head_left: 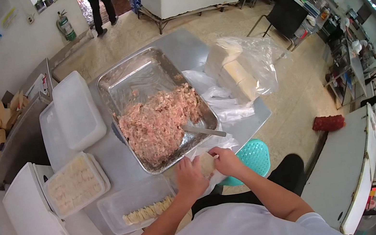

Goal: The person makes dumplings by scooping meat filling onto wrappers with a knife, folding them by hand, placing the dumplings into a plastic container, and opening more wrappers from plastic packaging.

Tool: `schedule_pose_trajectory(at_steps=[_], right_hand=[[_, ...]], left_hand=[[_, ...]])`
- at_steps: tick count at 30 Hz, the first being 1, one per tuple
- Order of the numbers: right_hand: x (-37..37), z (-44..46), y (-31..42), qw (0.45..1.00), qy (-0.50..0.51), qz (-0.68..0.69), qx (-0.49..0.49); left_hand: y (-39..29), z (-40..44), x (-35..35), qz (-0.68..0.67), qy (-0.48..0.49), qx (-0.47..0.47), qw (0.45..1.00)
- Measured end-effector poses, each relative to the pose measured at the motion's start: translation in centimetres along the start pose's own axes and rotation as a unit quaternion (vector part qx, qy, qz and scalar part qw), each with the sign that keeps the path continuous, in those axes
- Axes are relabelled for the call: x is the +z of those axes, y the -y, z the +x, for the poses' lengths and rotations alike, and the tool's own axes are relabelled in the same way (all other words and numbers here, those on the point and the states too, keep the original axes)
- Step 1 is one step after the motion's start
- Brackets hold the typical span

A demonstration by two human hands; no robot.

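At the near edge of the table, both my hands are at a pale dough wrapper (208,163). My left hand (190,178) has its fingers along the wrapper's left side and its thumb near the lower edge. My right hand (227,161) pinches the right side between thumb and fingers. Just beyond them, a deep metal tray (127,70) holds pinkish ground meat (157,122), with a flat metal spatula (204,130) resting in it. Left of my hands, a clear plastic container (114,209) holds a row of folded dumplings (147,212).
A lidded tub (74,183) with pale pieces and a white lidded container (79,109) stand left. Wrapper stacks (239,78) sit in a plastic bag at right. A turquoise stool (255,158) stands by the table. Another person (101,6) stands at the doorway.
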State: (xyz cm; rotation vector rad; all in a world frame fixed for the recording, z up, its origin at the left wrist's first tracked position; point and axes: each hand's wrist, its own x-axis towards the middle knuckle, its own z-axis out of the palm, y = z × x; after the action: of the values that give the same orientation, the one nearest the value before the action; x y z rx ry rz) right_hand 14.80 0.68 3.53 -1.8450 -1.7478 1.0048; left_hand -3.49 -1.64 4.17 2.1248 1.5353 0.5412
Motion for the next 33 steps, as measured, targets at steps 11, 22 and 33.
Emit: schedule_pose_trajectory(at_steps=[11,22,33], right_hand=[[0.3,-1.8,-1.5,0.997,-0.001,0.063,-0.035],[-0.9,-3.3,-3.9,0.986,0.116,-0.122,0.003],[-0.8,-2.5,-4.2,0.994,0.059,-0.072,-0.056]], left_hand=[[0.4,-0.1,1.9,0.023,0.061,-0.057,0.996],[0.2,-0.1,3.9,0.049,-0.081,-0.007,0.995],[0.6,-0.4,1.6,-0.073,-0.055,-0.055,0.994]])
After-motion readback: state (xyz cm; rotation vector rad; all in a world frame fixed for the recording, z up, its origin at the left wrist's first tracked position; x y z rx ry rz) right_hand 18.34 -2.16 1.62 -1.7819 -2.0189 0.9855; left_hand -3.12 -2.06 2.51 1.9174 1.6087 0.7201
